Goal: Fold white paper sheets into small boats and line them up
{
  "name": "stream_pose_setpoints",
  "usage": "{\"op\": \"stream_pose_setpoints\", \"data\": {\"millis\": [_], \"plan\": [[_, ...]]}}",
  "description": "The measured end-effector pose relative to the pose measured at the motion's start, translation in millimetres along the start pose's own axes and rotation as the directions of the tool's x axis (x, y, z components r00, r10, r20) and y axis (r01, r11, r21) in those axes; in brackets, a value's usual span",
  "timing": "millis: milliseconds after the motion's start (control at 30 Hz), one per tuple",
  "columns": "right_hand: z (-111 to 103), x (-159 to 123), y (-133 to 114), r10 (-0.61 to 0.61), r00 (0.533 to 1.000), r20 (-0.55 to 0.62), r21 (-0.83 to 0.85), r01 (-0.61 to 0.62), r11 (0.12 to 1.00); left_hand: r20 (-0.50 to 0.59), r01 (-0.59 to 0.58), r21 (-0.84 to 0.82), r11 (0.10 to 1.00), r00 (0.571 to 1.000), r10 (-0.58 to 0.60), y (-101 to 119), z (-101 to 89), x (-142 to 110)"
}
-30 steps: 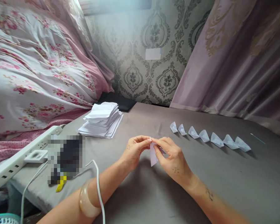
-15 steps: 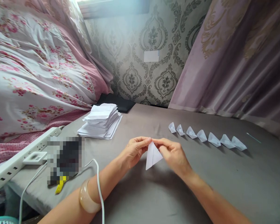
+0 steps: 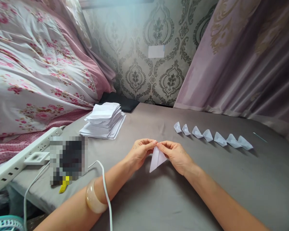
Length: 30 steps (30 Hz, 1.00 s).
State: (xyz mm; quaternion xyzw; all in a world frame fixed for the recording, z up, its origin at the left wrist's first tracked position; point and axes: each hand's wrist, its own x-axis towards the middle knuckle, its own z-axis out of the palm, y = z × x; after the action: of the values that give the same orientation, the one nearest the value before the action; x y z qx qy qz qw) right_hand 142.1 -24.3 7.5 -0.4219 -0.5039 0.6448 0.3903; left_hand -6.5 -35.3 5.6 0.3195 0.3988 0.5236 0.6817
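Observation:
Both my hands pinch the top corner of a small white folded paper triangle just above the grey cloth surface. My left hand grips it from the left, my right hand from the right, fingertips almost touching. The paper hangs down between them, point toward me. A pale bangle sits on my left forearm. A row of several small folded white paper boats stands to the right, beyond my right hand. A stack of white paper sheets lies at the back left.
A white power strip and a white cable lie at the left, beside a blurred dark object. Floral bedding rises at the left, a purple curtain at the right, patterned wallpaper behind. A thin stick lies far right.
The paper turned from an edge-on narrow strip to a flat triangle facing me. My hands stayed together at its top corner and shifted slightly.

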Motion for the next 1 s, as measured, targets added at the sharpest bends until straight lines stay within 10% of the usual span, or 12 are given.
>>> {"op": "stream_pose_setpoints", "data": {"millis": [1000], "plan": [[-37, 16, 6, -0.006, 0.982, 0.191, 0.325, -0.057, 0.944, 0.206, 0.136, 0.094, 0.986, 0.967, -0.153, -2, 2.5, -6]]}}
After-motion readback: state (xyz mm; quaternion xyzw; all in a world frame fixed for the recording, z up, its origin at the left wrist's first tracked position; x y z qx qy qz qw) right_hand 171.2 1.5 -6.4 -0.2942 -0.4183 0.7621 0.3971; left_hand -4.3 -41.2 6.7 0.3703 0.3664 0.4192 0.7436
